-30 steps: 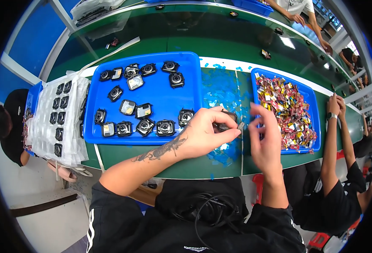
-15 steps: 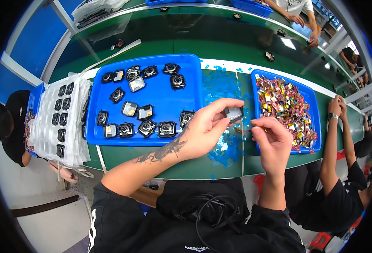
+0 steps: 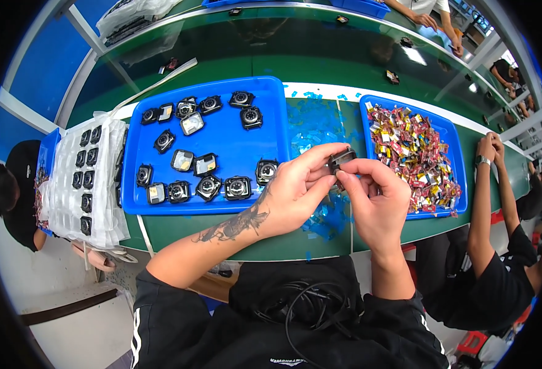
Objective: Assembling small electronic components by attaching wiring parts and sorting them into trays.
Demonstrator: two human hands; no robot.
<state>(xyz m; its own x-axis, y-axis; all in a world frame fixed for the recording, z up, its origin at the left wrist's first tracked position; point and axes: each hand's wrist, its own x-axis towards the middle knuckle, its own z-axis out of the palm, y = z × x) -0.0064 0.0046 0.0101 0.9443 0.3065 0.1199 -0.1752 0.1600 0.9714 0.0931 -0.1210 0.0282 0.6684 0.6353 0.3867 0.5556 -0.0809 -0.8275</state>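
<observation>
My left hand grips a small dark smartwatch case between its thumb and fingers, above the bench. My right hand has its thumb and index finger pinched together at the near right edge of that case. Whatever lies between those fingertips is too small or hidden to make out. Left of my hands, a blue tray holds several black watch cases, some with round sensor backs up, others showing a pale inside. To the right, a smaller blue tray is heaped with small red, yellow and silver parts.
Scraps of blue film litter the green bench between the trays. A stack of white trays with watch cases stands at far left. Beyond the white rail runs a green belt with a few parts. A co-worker's arms rest on the right.
My right hand has moved left and up to meet the watch case at my left hand. The case has tilted and now shows a dark edge. The view has shifted slightly.
</observation>
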